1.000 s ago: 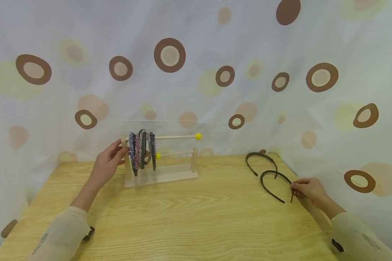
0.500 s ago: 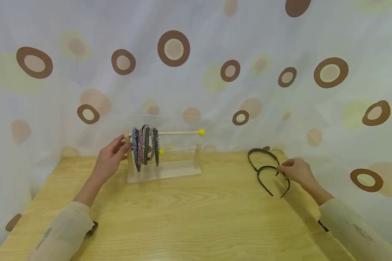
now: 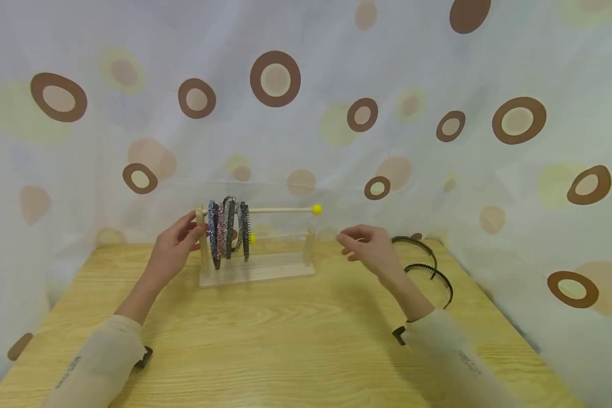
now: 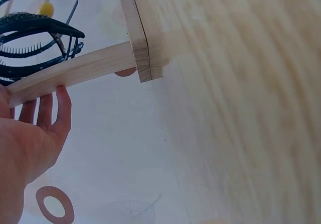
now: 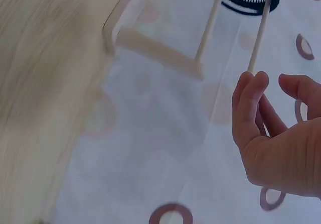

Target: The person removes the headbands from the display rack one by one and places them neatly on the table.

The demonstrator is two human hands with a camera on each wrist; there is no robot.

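- Left hand (image 3: 175, 249): rests against the left upright post (image 3: 201, 238) of the wooden rack (image 3: 257, 271), with the fingers nearly straight and lying along the post. The left wrist view shows the fingertips (image 4: 62, 96) touching the underside of the post (image 4: 75, 73), and nothing is gripped.
- Right hand (image 3: 369, 248): hangs in the air just right of the rack's right post (image 3: 309, 246), above the table (image 3: 285, 340). The fingers are loosely curved and spread, and they hold nothing. In the right wrist view the fingers (image 5: 251, 108) sit near the free ends of the two dowels, apart from them.
- Wooden rack: stands on a flat base at the far middle of the table, with an upper dowel (image 3: 280, 210) and a lower dowel behind it, each tipped with a yellow ball (image 3: 316, 209).
- Hanging headbands (image 3: 228, 232): a cluster of glittery and dark toothed bands hangs over the upper dowel at its left end, just beside the left hand.
- Loose headbands: two black toothed bands lie on the table at the far right, the nearer one (image 3: 433, 277) and the farther one (image 3: 415, 245). Both are behind and to the right of the right hand, and the hand touches neither.
- Backdrop: a pale curtain (image 3: 306, 113) with brown rings and yellow spots surrounds the table.
- Sleeves: both forearms wear light beige sleeves (image 3: 97, 362).
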